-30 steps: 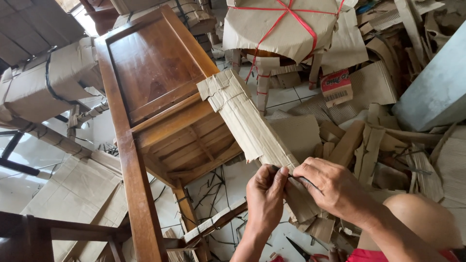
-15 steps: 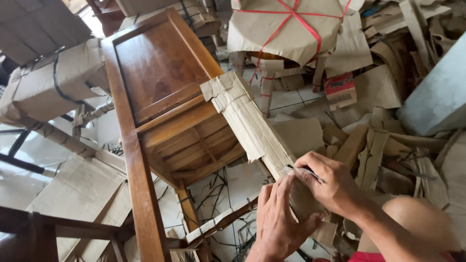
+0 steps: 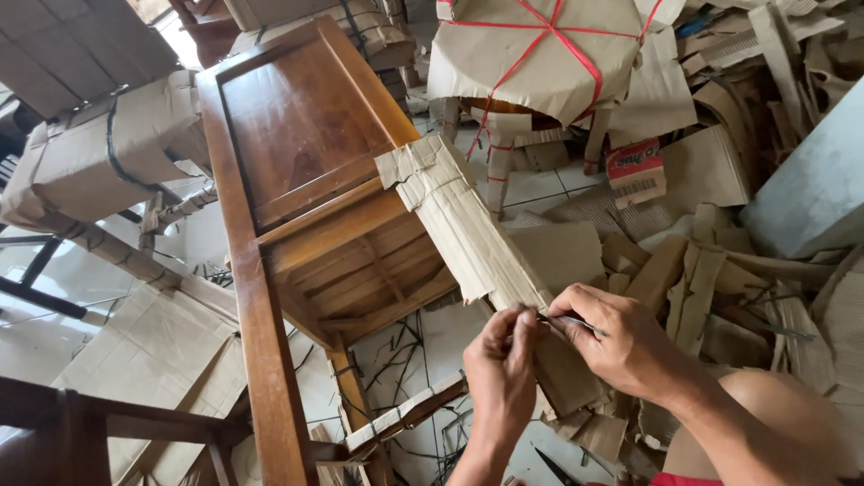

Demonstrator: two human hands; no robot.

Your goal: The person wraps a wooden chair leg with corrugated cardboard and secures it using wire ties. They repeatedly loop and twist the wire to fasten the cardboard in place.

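A single head-worn camera looks steeply down and forward from close above the left hand [image 3: 500, 364] and right hand [image 3: 621, 346], which fill the lower middle; the overturned brown wooden chair [image 3: 297, 162] lies just beyond.

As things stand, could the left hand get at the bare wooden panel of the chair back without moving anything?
Probably yes. The left hand pinches the cardboard wrap on the chair's side rail, beside the right hand. The wooden panel lies uncovered up and to the left, with nothing lying across it.
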